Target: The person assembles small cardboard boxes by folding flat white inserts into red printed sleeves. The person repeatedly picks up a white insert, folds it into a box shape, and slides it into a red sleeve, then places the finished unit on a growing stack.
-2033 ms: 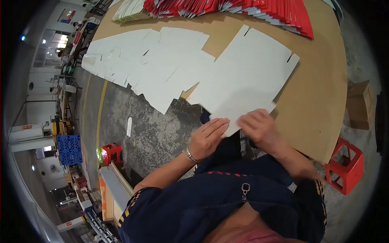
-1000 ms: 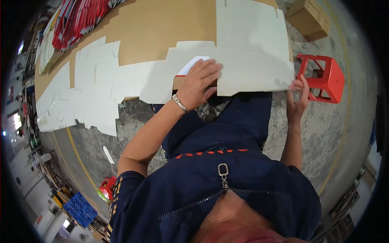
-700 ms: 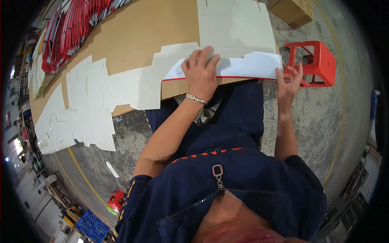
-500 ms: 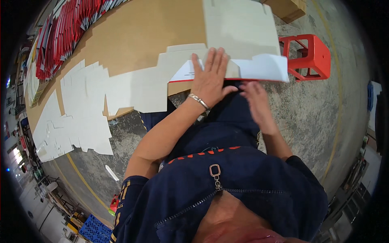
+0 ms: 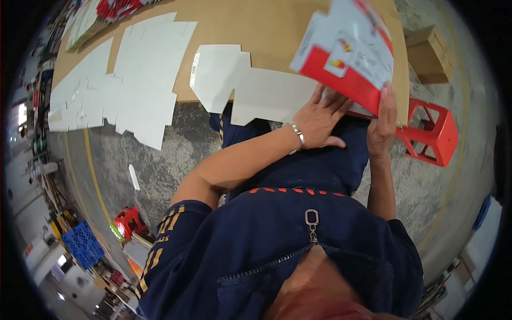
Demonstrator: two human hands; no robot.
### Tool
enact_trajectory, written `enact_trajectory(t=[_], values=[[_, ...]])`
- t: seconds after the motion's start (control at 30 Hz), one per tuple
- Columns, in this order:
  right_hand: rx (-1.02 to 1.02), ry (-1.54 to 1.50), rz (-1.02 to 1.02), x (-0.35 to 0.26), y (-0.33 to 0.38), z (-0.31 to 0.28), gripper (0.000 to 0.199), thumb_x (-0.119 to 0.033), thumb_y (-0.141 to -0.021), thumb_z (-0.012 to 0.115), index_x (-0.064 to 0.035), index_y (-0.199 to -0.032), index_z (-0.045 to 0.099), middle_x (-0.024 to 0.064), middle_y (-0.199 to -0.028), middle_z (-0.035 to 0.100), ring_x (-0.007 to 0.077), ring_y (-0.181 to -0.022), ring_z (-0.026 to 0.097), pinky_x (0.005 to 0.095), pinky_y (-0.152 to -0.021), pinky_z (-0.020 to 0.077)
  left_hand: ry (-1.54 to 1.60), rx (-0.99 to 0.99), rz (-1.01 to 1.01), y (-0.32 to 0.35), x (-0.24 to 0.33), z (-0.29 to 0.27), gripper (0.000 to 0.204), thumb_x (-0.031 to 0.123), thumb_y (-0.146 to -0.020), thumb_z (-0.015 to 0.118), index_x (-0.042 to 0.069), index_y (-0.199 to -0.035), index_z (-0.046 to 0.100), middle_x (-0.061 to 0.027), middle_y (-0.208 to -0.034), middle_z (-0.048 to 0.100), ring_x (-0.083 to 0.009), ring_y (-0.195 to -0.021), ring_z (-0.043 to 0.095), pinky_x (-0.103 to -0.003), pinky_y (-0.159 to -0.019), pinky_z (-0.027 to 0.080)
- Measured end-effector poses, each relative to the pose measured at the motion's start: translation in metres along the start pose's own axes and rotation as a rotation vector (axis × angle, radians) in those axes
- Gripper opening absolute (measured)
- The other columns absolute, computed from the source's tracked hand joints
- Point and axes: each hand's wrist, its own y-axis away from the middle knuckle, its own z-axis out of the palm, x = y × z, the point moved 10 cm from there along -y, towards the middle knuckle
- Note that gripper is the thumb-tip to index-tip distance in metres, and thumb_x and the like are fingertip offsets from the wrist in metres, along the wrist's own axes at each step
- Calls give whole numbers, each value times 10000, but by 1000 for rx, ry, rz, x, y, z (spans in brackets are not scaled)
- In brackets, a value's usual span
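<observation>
The left hand (image 5: 319, 120) lies flat with fingers spread on the near edge of a smooth red-and-white printed carton blank (image 5: 349, 56), which tilts up off the far right part of the brown table (image 5: 256, 26). The right hand (image 5: 382, 125) holds the blank's right edge, thumb and fingers closed over the thin card. A metal bracelet (image 5: 298, 136) circles the left wrist. Left of the hands, a flat white die-cut sheet (image 5: 240, 85) with notched flaps overhangs the table's near edge; more matte white cut sheets (image 5: 128, 85) overlap farther left. A red plastic stool (image 5: 429, 133) with open sides stands on the rough grey floor, right of the hands
</observation>
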Motion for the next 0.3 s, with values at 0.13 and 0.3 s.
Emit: enact_trajectory(t=[0.13,0.3], values=[[-172,93,-49,16,-4,17,552,152,-840,391,-16,-1346,533,126,-1382,542,310,-1314,487,448,-1121,356,-190,-42,-100,78,-45,-32,996,394,-719,784,-12,-1479,284,-186,-1565,252,-364,-1465,194,-566,-1181,121],[-221,-36,0,40,0,29,580,174,-823,414,-50,-1340,553,153,-1352,560,309,-1309,492,439,-1127,361,11,130,-25,155,-121,-52,880,17,-664,743,75,-1454,359,-160,-1547,304,-342,-1449,258,-481,-1194,196]])
